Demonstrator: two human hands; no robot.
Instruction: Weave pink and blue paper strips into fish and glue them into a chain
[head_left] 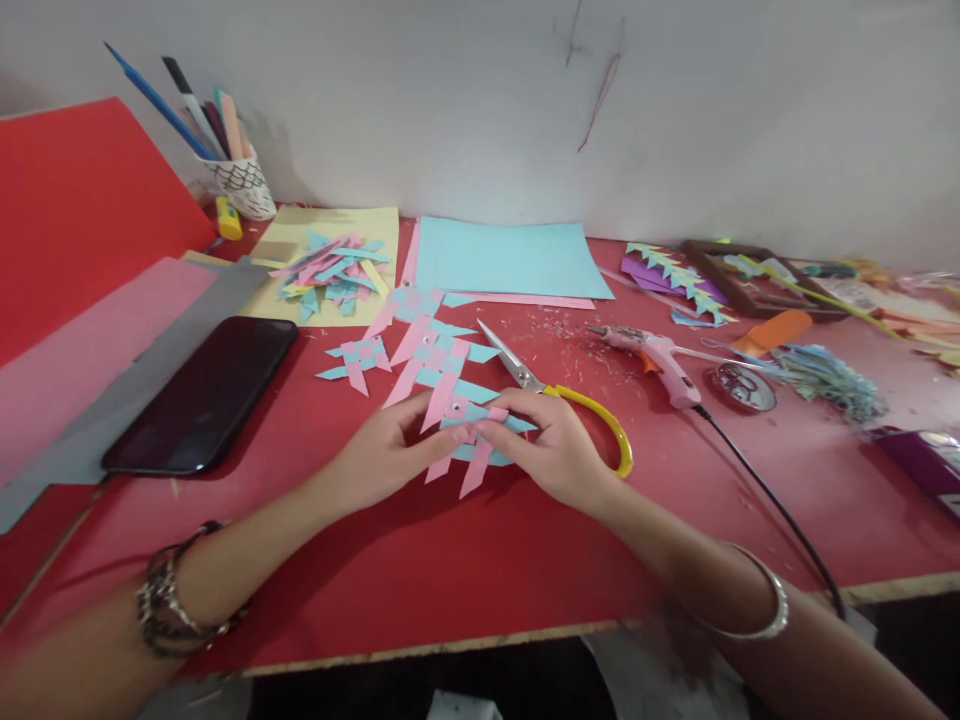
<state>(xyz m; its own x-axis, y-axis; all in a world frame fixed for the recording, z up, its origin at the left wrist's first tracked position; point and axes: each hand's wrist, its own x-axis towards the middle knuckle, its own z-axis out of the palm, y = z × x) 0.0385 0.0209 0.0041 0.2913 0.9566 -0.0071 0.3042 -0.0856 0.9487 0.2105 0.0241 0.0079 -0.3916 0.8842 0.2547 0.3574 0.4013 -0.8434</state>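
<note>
Between my two hands is a fish woven from pink and light blue paper strips [454, 409], with a small round eye. My left hand [382, 455] pinches its left side, thumb on top. From the right, my right hand [561, 452] grips it too, and both thumbs meet near its middle. Just beyond lie more woven paper fish: one [444, 357] right above the held one, another [416, 303] farther back, and a smaller one [364, 356] to the left. Scissors [521, 372] with yellow handles lie partly behind my right hand, blades pointing away.
A black phone [206, 395] lies left. Behind are a pile of paper strips [337, 270], light blue sheets [510, 260] and a pen cup [251, 185]. Rightward sit a pink glue gun [664, 365] with its cord, a small round dish [742, 388] and a brown tray [750, 285].
</note>
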